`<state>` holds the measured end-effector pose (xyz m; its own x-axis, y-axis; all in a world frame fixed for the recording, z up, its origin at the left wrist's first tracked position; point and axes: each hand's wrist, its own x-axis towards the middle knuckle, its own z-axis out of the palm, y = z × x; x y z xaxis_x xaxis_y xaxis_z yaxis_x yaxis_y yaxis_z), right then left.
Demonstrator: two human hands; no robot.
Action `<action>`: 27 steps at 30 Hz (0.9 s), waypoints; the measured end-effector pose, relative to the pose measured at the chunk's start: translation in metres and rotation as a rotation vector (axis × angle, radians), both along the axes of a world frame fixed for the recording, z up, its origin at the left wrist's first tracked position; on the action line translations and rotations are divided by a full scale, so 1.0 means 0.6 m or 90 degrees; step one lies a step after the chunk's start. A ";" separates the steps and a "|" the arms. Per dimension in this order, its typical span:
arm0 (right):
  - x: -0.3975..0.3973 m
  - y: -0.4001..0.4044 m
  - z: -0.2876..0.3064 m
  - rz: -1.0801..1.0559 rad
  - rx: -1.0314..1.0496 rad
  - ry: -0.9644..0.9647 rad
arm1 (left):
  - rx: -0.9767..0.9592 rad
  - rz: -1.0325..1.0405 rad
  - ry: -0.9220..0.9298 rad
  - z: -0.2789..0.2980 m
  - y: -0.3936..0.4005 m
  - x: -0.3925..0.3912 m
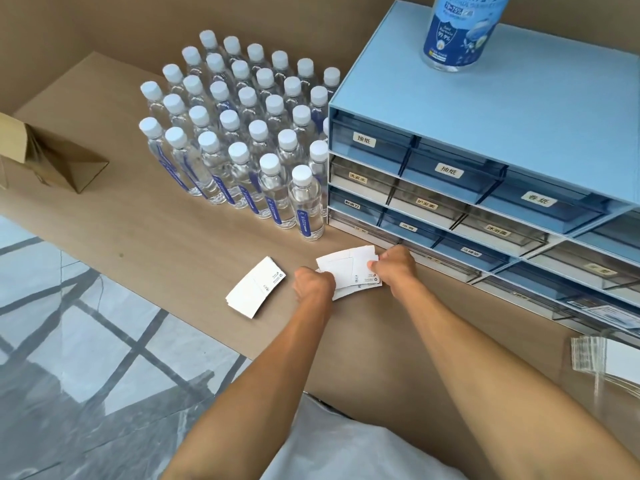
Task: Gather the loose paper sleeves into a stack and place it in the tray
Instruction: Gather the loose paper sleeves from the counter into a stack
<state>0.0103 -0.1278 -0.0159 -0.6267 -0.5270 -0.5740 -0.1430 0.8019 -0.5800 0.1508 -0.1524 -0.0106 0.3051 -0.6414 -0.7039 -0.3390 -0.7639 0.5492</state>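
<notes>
Several white paper sleeves (348, 270) lie in a loose pile on the wooden counter, just in front of the blue drawer unit. My left hand (313, 282) grips the pile's left edge and my right hand (394, 265) pinches its right edge. A second, neater stack of white sleeves (256, 287) lies flat on the counter to the left, apart from both hands. I cannot tell which container is the tray.
Many clear water bottles with white caps (239, 133) stand in rows behind. The blue drawer unit (485, 161) fills the right side, a sanitiser bottle (460, 29) on top. A folded brown paper bag (59, 164) lies far left. Clear plastic packets (602, 358) sit at the right edge.
</notes>
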 end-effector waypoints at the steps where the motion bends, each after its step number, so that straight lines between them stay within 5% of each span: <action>1: 0.001 -0.002 -0.003 -0.001 -0.003 0.001 | 0.005 0.002 0.000 -0.001 -0.001 0.002; 10: 0.008 0.020 -0.017 0.003 -0.077 -0.014 | -0.045 -0.056 0.013 -0.018 0.016 0.017; 16: -0.008 0.082 -0.002 -0.052 -0.159 -0.054 | -0.103 -0.115 0.126 -0.020 0.039 0.014; 27: -0.003 0.341 0.007 -0.228 -0.255 -0.143 | -0.109 -0.469 0.216 -0.035 0.161 -0.001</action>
<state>0.0083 0.0768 -0.0115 -0.6913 -0.5089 -0.5130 0.2585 0.4888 -0.8332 0.1501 -0.0561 -0.0319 -0.4473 -0.7006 -0.5560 -0.5147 -0.3068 0.8006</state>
